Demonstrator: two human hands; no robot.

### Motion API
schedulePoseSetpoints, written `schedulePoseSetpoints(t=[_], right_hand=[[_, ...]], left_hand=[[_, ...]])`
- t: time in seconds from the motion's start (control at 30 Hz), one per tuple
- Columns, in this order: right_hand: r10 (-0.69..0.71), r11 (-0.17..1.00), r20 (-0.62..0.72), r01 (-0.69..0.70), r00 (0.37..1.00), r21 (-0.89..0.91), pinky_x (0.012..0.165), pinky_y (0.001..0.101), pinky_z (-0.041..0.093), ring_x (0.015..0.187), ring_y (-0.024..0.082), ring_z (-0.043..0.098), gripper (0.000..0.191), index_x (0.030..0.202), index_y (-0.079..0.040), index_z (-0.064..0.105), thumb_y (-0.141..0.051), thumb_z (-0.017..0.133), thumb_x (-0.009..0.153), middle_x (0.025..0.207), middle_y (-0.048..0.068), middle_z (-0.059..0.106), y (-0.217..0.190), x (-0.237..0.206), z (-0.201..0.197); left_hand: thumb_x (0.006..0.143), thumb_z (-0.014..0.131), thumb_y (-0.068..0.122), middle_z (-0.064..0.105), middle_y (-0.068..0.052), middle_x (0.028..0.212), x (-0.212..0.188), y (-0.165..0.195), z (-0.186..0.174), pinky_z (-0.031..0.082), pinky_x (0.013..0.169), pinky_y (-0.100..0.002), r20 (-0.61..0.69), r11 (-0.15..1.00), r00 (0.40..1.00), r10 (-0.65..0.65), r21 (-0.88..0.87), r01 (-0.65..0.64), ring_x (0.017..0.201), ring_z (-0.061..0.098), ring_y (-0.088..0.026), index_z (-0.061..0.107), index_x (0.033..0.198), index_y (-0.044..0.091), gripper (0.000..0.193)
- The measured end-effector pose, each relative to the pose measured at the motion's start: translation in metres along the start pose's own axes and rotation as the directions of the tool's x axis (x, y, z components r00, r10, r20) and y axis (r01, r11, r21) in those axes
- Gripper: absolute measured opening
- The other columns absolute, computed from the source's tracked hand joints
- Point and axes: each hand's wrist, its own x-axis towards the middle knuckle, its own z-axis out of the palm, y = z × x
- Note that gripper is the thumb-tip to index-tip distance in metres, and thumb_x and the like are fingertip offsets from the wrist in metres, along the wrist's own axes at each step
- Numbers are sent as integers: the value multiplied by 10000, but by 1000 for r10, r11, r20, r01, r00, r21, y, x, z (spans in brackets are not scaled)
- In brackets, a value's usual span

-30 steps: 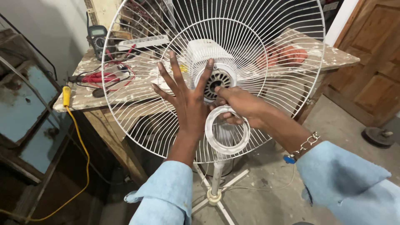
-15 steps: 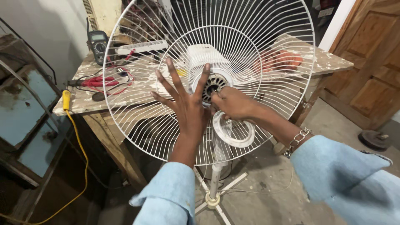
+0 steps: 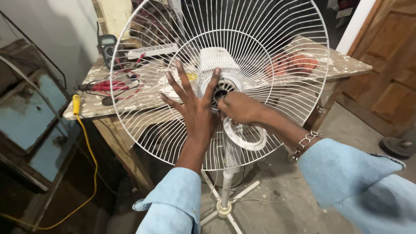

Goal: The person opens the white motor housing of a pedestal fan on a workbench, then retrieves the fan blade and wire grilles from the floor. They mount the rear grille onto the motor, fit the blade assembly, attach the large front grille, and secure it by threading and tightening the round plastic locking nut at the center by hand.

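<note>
Nearest you, your two pale blue sleeves reach forward, a chain bracelet (image 3: 305, 143) on your right wrist. Your left hand (image 3: 195, 110) is spread flat and open against the wire guard (image 3: 277, 52) of the fan, fingers fanned across the spokes and the thumb pointing up beside the hub (image 3: 222, 89); it grips nothing, it only braces. Your right hand (image 3: 238, 108) is closed at the hub, just right of the left thumb, fingers curled round something small there; what exactly it pinches is hidden by the knuckles. A white plastic ring (image 3: 245, 135) hangs just under that hand, touching or nearly touching it.

The guard stands upright in front of you on a white pole (image 3: 226, 182) with a cross-shaped base (image 3: 224, 210) on the concrete floor. It looks light but springy: thin wires that will likely bend if you press on single spokes, so take hold at the thicker inner hoop or the outer rim, and keep the flat palm spread over many spokes. The plastic ring is probably smooth and light, easy to drop, so hook a finger through it.

Behind the guard sits a paint-spattered wooden workbench (image 3: 346, 65) with red-handled pliers (image 3: 106, 86), a dark meter (image 3: 106, 45), a white power strip (image 3: 151, 51) and an orange thing (image 3: 299, 63). A yellow cable (image 3: 89, 147) trails off its left edge. A wooden door (image 3: 390, 78) stands far right.
</note>
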Motion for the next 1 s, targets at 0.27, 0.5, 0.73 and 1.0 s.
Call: schedulePoseSetpoints(t=[0.27, 0.5, 0.73, 1.0], right_hand=[[-54, 998, -16, 53, 998, -23, 770, 430, 569, 651, 253, 714, 524, 798, -2, 761, -325, 407, 1011, 727, 162, 742, 3, -1, -3], [127, 905, 79, -148, 989, 400, 396, 262, 420, 483, 100, 513, 540, 905, -6, 618, -481, 415, 1063, 591, -27, 524, 0, -25, -13], [225, 771, -120, -101, 967, 629, 336, 254, 296, 389, 89, 401, 357, 939, -42, 679, -384, 606, 1011, 534, -31, 454, 27, -79, -56], [-356, 934, -607, 293, 711, -205, 750, 424, 558, 768, 274, 691, 470, 1266, -80, 633, -203, 817, 852, 787, 100, 664, 17, -84, -6]], left_hand=[[737, 931, 214, -118, -221, 1699, 11, -7, -10, -69, 1135, -873, 49, 983, 983, 174, -73, -170, 1555, -140, -519, 297, 1586, 525, 1105], [494, 1011, 458, -107, -198, 1686, 19, -12, -29, -17, 1169, -850, 135, 984, 977, 163, -101, -150, 1545, -145, -472, 304, 1552, 544, 1276], [498, 1011, 430, -98, -192, 1683, 26, -12, -34, 67, 1167, -842, 157, 985, 975, 155, -98, -141, 1550, -107, -478, 320, 1549, 546, 1264], [573, 1014, 394, -61, -141, 1728, 29, -29, -28, 174, 1213, -790, 124, 973, 968, 218, -107, -205, 1599, -29, -441, 375, 1596, 509, 1212]])
